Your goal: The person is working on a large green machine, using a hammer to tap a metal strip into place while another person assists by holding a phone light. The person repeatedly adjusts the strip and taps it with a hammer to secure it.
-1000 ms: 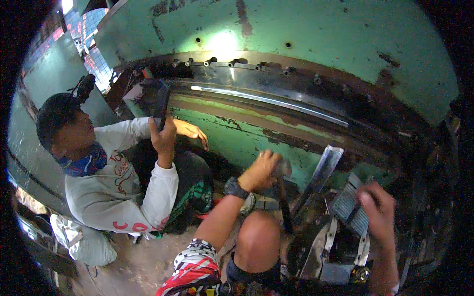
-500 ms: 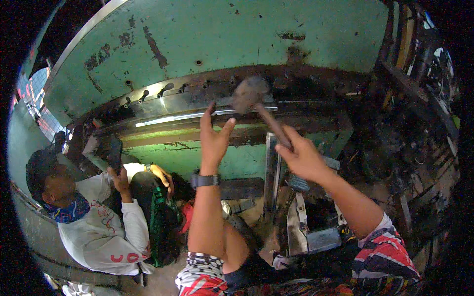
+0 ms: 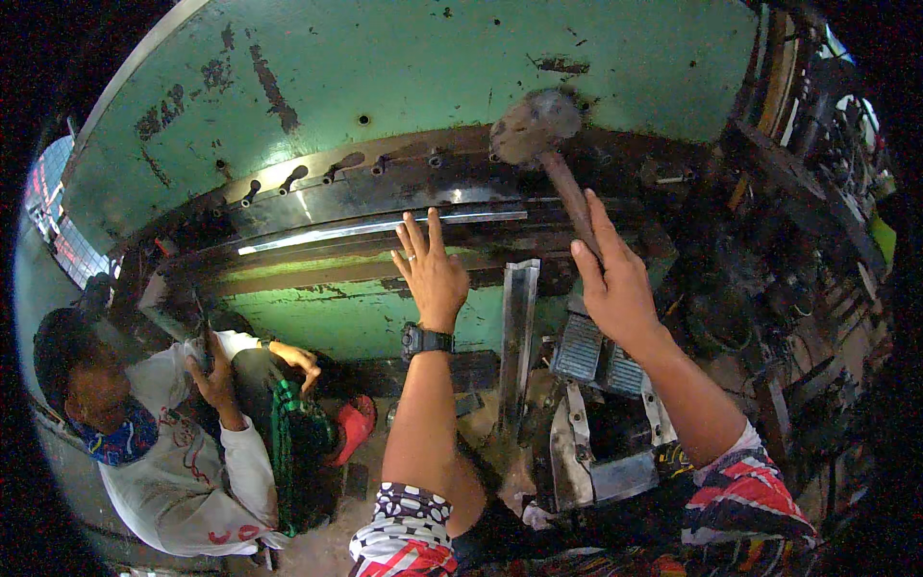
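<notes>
My right hand (image 3: 615,279) is wrapped round the wooden handle of a mallet (image 3: 538,127), whose thick, worn head is raised in front of the green machine. My left hand (image 3: 433,274) has its fingers spread, with the fingertips at a long, shiny metal strip (image 3: 336,233). That strip lies lengthwise along the dark machine bed (image 3: 577,226), below a row of bolts. Whether the fingertips press on the strip or only hover over it, I cannot tell.
A tall green machine plate (image 3: 413,67) rises behind the bed. At the left a person (image 3: 183,433) sits holding a dark phone (image 3: 200,327). An upright metal channel (image 3: 519,337) and a grey pedal-like metal piece (image 3: 582,346) stand below. Dark clutter fills the right side.
The mallet has moved up and to the right with my right hand. My left hand has turned and spread its fingers at the strip. The whole view has shifted slightly.
</notes>
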A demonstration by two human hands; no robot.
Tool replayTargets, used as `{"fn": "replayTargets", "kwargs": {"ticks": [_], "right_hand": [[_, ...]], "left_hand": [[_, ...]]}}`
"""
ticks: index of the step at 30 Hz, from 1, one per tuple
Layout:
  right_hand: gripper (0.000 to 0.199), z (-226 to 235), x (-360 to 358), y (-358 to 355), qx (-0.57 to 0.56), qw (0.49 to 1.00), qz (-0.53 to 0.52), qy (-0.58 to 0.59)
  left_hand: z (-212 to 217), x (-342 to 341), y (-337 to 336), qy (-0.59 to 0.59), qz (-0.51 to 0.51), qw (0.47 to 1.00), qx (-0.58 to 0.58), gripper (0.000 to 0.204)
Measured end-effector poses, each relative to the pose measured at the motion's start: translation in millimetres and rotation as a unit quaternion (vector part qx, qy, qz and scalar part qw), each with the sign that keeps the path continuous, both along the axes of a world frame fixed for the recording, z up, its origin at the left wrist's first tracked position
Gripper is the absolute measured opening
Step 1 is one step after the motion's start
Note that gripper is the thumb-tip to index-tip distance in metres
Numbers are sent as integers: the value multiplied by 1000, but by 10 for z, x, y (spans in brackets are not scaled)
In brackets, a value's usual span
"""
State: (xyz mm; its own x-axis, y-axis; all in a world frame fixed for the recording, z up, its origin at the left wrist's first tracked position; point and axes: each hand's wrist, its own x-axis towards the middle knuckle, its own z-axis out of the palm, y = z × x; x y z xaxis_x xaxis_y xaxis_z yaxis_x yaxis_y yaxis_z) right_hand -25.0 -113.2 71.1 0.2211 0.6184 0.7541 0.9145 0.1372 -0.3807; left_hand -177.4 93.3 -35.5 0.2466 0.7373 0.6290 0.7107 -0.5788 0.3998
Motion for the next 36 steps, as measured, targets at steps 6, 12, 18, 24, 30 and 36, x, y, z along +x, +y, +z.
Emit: {"fn": "replayTargets", "kwargs": {"ticks": [6, 12, 18, 24, 30, 36], "right_hand": [[58, -151, 43, 62, -240, 969, -63, 4], [59, -64, -100, 51, -124, 992, -35, 14], [60, -68, -213, -148, -267, 961, -67, 32], [64, 166, -255, -10, -61, 996, 48, 46], [59, -113, -267, 196, -184, 983, -4, -16], [63, 248, -396, 268, -138, 988, 28, 62]], "left_hand": [[-72, -4, 64, 11, -1, 1000, -6, 90], [-68, -49, 126, 13, 12, 1000, 8, 91], [-66, -140, -48, 31, 4, 999, 17, 92], [29, -93, -80, 11, 15, 1000, -5, 92], [39, -87, -61, 10, 19, 1000, -19, 95], [56, -140, -23, 15, 28, 999, -7, 99]]}}
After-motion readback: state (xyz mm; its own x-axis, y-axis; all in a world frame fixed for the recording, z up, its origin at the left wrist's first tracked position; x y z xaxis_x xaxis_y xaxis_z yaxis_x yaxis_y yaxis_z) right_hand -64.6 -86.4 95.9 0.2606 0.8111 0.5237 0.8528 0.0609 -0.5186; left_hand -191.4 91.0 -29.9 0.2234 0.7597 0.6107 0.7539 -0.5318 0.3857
